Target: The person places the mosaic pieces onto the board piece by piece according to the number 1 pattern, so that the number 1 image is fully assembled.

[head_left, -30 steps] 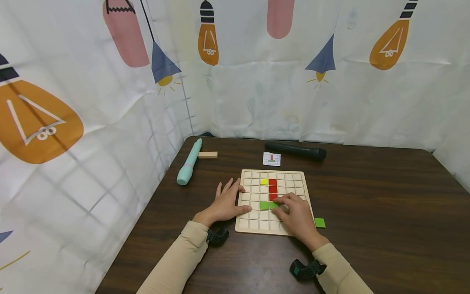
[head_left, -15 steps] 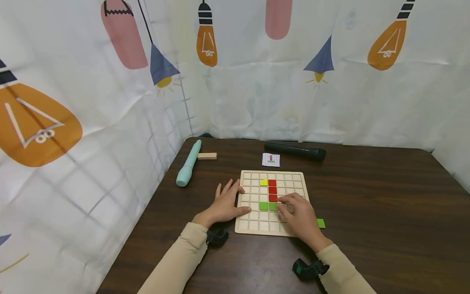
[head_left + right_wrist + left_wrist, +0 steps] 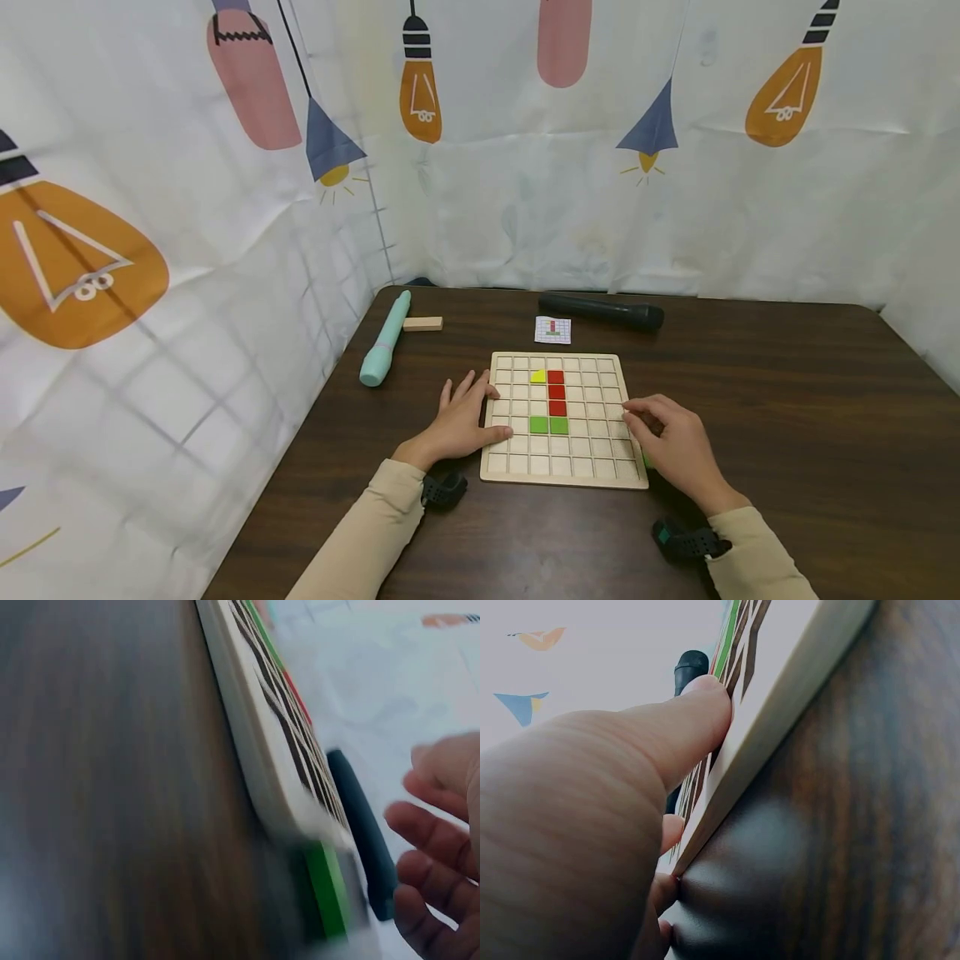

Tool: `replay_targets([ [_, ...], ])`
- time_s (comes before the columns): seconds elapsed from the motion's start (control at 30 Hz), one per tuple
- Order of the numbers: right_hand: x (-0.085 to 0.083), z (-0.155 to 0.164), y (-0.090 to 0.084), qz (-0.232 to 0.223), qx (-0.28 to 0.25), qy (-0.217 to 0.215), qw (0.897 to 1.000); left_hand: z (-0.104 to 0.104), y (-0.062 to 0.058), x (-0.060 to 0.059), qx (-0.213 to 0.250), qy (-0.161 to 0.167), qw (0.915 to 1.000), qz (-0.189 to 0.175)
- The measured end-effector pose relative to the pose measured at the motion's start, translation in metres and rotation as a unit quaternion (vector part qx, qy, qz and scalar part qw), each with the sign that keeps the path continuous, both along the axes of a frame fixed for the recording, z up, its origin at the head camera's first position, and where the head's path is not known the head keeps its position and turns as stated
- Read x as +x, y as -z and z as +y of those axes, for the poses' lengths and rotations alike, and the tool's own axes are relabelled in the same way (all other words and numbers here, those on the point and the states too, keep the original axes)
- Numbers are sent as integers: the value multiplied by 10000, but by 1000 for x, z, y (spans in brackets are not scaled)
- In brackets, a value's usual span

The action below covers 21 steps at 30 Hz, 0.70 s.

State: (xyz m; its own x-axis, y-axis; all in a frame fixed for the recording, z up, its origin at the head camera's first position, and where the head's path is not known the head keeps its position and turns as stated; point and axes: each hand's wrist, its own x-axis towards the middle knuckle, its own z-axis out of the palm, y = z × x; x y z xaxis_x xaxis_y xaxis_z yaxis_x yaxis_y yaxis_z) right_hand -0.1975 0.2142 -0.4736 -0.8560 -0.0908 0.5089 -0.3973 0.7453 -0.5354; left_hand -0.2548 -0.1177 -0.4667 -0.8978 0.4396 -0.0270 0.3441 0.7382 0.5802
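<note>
Dark wood-grain bench. Directly on it: wooden grid board near the front, small pattern card behind it, black microphone further back, teal tube-shaped device and small wooden block at left, green tile just beside the board's right edge.
</note>
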Motion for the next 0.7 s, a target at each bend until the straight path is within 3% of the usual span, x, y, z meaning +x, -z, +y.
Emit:
replay_targets([
  [0.23,8,29,-2,31,315,41,9995,0,2,-1,11,13,10000,26],
  [0.7,17,47,-6,-770,705,56,9945,-1,2,1,-41,32,9999,102],
])
